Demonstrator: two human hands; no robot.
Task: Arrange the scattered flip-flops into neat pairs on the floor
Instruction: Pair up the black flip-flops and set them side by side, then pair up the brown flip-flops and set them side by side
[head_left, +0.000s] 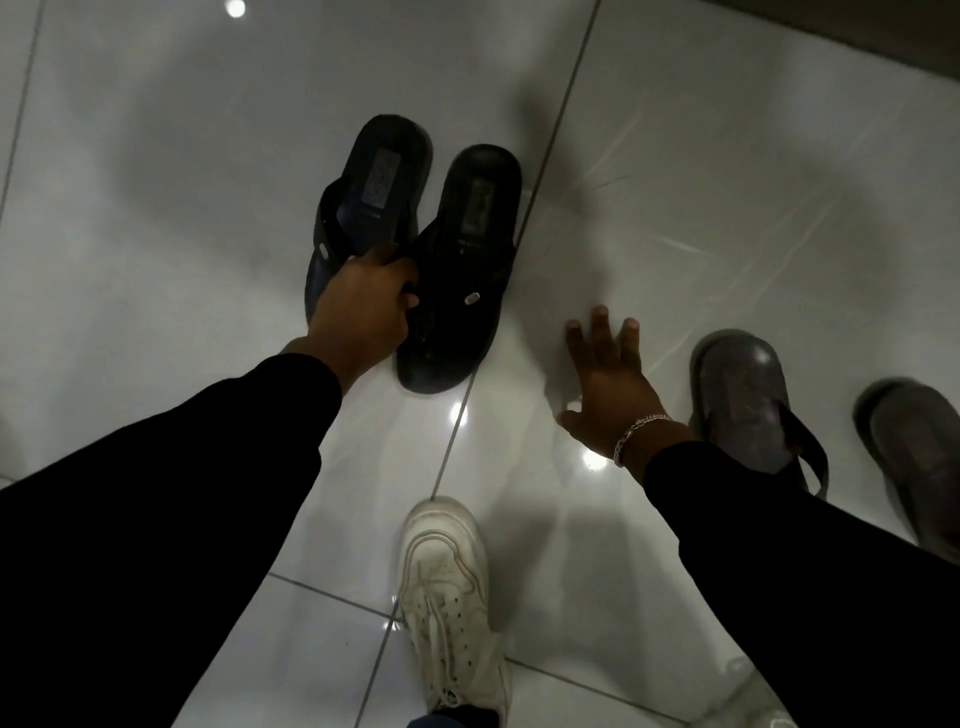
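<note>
Left hand (363, 306) grasps the strap of one black flip-flop (371, 192), tilted against its mate (462, 265) lying on the tile floor (156, 218). Right hand (610, 384) spread open, empty, over the floor near two grey flip-flops (748, 405) side by side at right. White sneaker (449, 592) below.

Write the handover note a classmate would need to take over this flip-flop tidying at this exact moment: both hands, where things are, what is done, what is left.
Left hand: closed on the straps of the left black flip-flop, bringing it beside the right black flip-flop on the floor.
Right hand: open, empty, fingers spread over the tile.
Done: black pair nearly side by side.
Left: release and square up the black pair, then align the grey flip-flop with the second grey one at the right edge. A white sneaker is worn on the person's foot.
</note>
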